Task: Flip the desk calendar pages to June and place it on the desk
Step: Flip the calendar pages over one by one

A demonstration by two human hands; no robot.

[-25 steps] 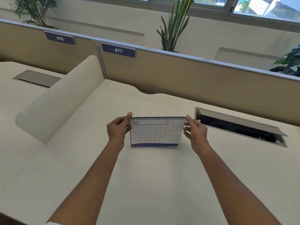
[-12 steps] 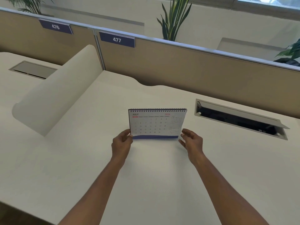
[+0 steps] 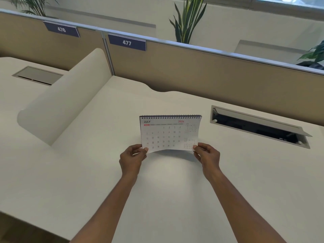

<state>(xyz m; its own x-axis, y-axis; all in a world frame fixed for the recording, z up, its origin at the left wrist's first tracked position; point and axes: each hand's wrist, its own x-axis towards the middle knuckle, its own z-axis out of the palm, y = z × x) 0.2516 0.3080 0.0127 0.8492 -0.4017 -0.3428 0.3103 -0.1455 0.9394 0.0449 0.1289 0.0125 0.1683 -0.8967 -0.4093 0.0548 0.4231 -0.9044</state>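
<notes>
A white spiral-bound desk calendar (image 3: 168,133) stands at the middle of the cream desk (image 3: 166,199), its front page reading JULY 2026. My left hand (image 3: 132,158) pinches the bottom left corner of that page. My right hand (image 3: 207,156) pinches the bottom right corner. The page's lower edge is lifted toward me and bows upward, hiding the calendar's blue base strip. The spiral binding runs along the top edge.
An open cable hatch (image 3: 257,126) is sunk in the desk to the right of the calendar. A curved cream divider (image 3: 64,100) rises at the left. Tan partition panels (image 3: 192,72) labelled 476 and 477 close the back, with plants behind.
My hands dropped from the calendar's top corners to its bottom corners and took hold of the July page. Its lower edge now lifts off the stand.
</notes>
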